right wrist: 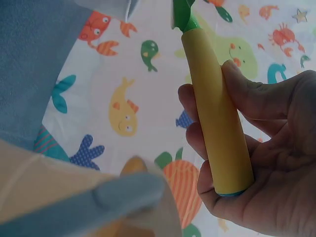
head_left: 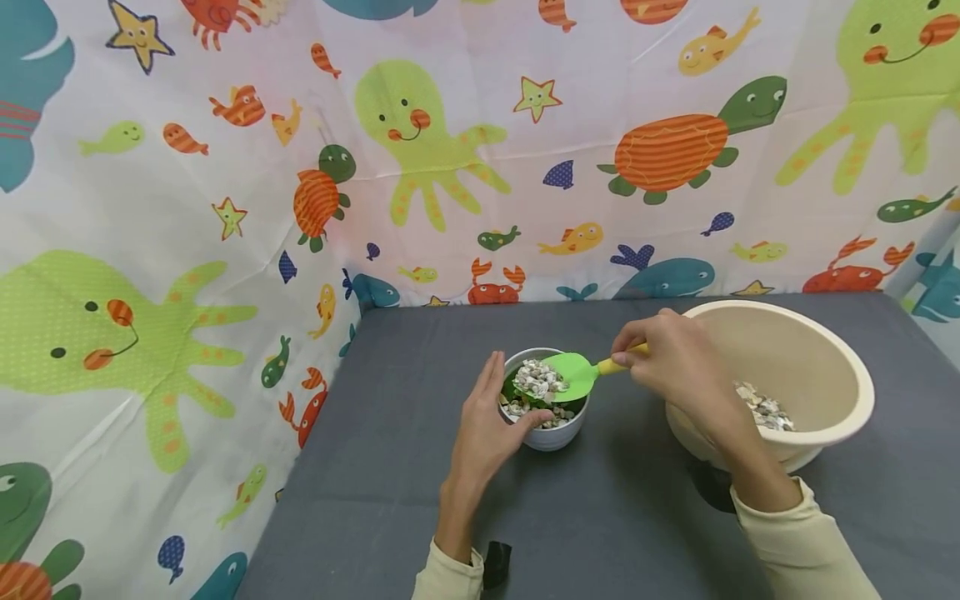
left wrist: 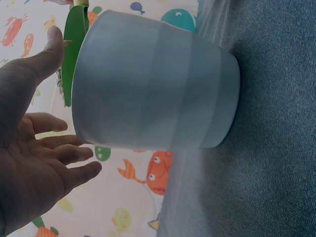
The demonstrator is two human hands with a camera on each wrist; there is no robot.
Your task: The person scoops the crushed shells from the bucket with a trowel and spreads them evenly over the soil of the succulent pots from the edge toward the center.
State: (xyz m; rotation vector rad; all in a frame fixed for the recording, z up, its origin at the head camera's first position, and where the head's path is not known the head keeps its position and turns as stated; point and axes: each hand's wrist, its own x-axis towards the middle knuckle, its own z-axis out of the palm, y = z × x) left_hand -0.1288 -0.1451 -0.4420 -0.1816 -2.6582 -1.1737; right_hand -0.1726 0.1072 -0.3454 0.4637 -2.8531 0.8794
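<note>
Grey table: bears 1 large cream tub, right side. Smaller pale pot upright, left of tub. Left hand: fingers loosely extended beside pot, unclenched. Right hand: grasping green trowel by yellow handle; blade over pot. Pale chips: on blade, in both containers.

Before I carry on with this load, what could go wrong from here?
Whitish chips heaped on the green trowel could spill outside the small pot if the blade tips sideways. The left hand doesn't appear to grip that pot firmly, so a bump might shift it.
</note>
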